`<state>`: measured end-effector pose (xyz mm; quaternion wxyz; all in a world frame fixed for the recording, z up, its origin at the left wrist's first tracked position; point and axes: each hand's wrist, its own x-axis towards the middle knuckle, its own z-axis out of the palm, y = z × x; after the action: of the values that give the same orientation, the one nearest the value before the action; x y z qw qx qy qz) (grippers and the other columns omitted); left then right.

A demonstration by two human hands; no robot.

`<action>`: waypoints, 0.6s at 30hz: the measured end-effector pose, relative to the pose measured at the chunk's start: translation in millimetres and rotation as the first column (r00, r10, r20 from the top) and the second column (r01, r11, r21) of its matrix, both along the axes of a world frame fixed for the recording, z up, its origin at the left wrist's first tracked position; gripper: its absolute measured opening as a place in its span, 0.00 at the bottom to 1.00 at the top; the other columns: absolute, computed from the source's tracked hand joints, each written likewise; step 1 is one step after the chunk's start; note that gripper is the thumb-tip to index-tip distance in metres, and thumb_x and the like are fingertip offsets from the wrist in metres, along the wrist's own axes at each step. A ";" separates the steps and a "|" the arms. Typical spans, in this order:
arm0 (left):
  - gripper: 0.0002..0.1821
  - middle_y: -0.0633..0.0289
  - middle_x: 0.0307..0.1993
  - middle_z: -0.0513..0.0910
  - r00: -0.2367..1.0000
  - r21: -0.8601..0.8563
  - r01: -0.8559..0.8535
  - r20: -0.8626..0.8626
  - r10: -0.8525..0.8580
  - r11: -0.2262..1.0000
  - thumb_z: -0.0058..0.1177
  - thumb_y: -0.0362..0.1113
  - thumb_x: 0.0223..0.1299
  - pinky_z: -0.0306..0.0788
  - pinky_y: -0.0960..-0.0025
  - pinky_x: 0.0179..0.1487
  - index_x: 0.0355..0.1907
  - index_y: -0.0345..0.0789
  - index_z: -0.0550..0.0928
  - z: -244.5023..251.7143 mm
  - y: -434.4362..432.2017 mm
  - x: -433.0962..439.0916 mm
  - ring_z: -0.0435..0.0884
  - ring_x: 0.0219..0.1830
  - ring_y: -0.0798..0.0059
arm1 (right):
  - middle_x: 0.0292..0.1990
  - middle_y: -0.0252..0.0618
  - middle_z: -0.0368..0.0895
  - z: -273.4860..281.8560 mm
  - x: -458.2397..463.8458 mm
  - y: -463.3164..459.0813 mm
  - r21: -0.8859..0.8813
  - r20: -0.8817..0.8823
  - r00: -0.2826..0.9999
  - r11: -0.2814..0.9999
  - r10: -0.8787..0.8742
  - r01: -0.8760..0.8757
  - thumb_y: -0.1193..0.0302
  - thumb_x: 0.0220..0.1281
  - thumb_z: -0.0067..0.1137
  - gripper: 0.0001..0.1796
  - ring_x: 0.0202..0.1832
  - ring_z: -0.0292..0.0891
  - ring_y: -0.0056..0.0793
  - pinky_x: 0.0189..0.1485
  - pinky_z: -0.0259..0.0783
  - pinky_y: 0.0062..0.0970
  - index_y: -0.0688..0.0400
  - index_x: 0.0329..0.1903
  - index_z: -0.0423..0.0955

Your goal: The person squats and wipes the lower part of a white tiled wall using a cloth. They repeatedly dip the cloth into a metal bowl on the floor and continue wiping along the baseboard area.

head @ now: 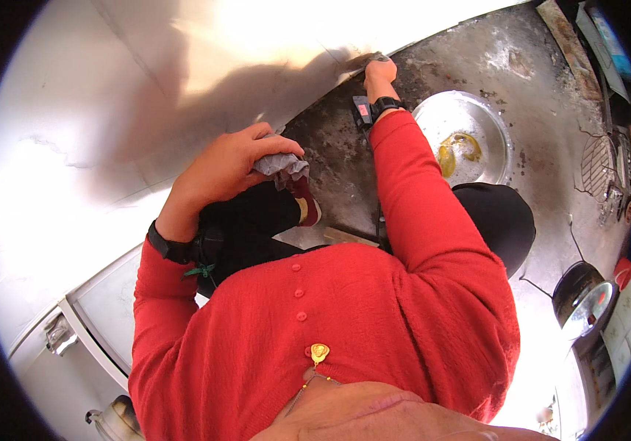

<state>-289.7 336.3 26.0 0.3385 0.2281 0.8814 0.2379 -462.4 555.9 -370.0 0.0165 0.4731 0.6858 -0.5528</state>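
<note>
A crumpled grey cloth (283,166) is gripped in my left hand (224,160), which is held in front of the pale wall (73,132). My right hand (380,71) reaches forward to the seam where the wall meets the stained grey floor (337,149). Its fingers are closed around something small and dark, mostly hidden, that I cannot identify. Just right of my right forearm lies a round metal basin (495,138) with a yellow object and some liquid in it. Both wrists wear black bands.
A wire rack (597,165) lies at the right. Below it stand a dark pot (575,284) with wire handles and a shiny metal lid or dish (591,310). A blackened kettle or pot (119,421) is at the lower left. My shoe (307,206) rests near the wall.
</note>
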 end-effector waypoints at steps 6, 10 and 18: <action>0.32 0.60 0.45 0.81 0.999 0.064 -0.016 -0.032 0.018 0.998 0.63 0.18 0.48 0.78 0.61 0.51 0.57 0.47 0.84 5.4 -2.2 6.6 0.84 0.48 0.55 | 0.51 0.56 0.87 8.1 0.5 -15.8 -0.211 -0.006 0.997 0.975 -0.076 0.073 0.69 0.64 0.58 0.21 0.51 0.86 0.53 0.52 0.78 0.44 0.70 0.54 0.81; 0.31 0.61 0.45 0.81 0.996 0.084 0.026 -0.084 -0.019 0.996 0.64 0.18 0.49 0.78 0.61 0.50 0.57 0.47 0.84 11.4 -4.5 14.4 0.84 0.47 0.56 | 0.49 0.59 0.87 65.2 16.2 -34.3 -0.271 -0.203 0.968 0.958 -0.148 0.090 0.62 0.63 0.56 0.24 0.51 0.84 0.56 0.54 0.76 0.45 0.68 0.53 0.82; 0.29 0.61 0.45 0.81 0.987 0.087 0.090 -0.141 -0.077 0.992 0.66 0.22 0.53 0.77 0.61 0.50 0.58 0.47 0.83 31.0 -4.9 23.0 0.84 0.46 0.56 | 0.82 0.53 0.50 165.7 71.1 -83.0 -0.281 -0.672 0.740 0.911 0.036 -0.300 0.66 0.75 0.44 0.36 0.84 0.43 0.40 0.82 0.41 0.32 0.67 0.80 0.52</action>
<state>-266.7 331.4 57.0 0.2755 0.2963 0.8801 0.2482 -391.3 473.0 -204.3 -0.0837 0.1731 0.5710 -0.7981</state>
